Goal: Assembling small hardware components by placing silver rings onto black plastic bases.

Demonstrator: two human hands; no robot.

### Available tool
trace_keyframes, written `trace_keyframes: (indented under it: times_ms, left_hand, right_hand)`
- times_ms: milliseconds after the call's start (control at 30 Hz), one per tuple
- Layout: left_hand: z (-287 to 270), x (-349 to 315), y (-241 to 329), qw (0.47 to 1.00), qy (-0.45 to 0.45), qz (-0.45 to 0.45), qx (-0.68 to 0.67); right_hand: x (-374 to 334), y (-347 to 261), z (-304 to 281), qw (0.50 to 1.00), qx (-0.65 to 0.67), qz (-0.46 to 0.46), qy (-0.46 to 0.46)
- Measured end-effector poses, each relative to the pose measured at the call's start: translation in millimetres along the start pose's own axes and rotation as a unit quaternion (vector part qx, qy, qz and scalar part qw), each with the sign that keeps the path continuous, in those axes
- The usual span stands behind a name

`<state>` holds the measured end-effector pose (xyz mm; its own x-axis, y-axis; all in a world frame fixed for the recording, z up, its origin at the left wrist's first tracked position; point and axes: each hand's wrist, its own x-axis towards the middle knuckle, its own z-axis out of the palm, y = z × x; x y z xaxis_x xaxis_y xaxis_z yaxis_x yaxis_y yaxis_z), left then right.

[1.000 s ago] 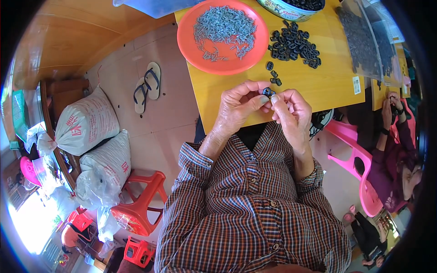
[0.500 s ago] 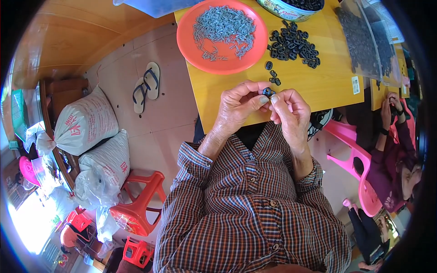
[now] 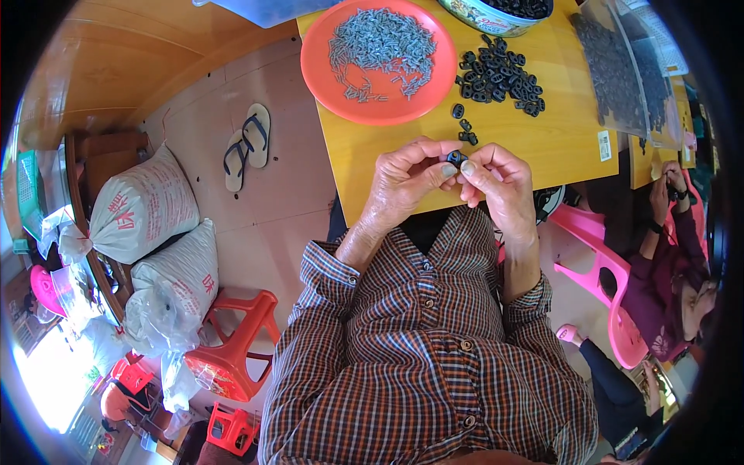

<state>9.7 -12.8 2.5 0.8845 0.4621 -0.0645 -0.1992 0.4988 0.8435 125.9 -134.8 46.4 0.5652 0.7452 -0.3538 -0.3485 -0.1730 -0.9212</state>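
Two hands meet over the near edge of your yellow table (image 3: pixel 542 147) in the head view, both pinching one small black plastic piece (image 3: pixel 455 158) between them. Your left hand (image 3: pixel 407 182) curls around from the left with the thumb pressed against the piece's side, and your right hand (image 3: pixel 500 182) closes on it from the right with thumb and forefinger tips. The piece is dark, matte and blocky, mostly hidden by your fingertips, so its exact shape cannot be told. It sits at the meeting point of both hands, just above the table edge and near a few stray black pieces (image 3: pixel 465 128) lying loose on the smooth wood-look surface. Beyond those lies a heap of black pieces (image 3: pixel 500 77), chunky and alike. To its left stands a round orange plastic plate (image 3: pixel 325 85) holding a spread of thin grey metal bits (image 3: pixel 380 46). A clear bag of dark parts (image 3: pixel 620 70) lies at the table's right. Your checked shirt sleeves (image 3: pixel 325 279) are rolled at the wrists. On the tiled floor to your left are a pair of sandals (image 3: pixel 246 147), white woven sacks (image 3: pixel 143 205) and an orange plastic stool (image 3: pixel 232 341).
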Motion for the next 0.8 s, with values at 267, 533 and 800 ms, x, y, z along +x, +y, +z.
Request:
trace_keyframes:
  times_ms: [267, 533, 800]
  left_hand:
    - [-3.0, -0.5, -4.1, 1.000, -0.015, -0.008, 0.019]
    - [-2.8, -2.2, -2.9, 0.999, -0.020, -0.023, 0.018]
    - [-2.6, -1.9, -1.8, 0.999, -0.034, -0.022, 0.024]
  right_hand:
    - [4.7, 5.5, -10.6, 0.998, 0.039, 0.021, -0.033]
    - [3.8, 4.7, -11.9, 0.997, 0.048, 0.033, -0.041]
    - [2.3, 6.9, -12.9, 0.997, 0.051, 0.043, -0.037]
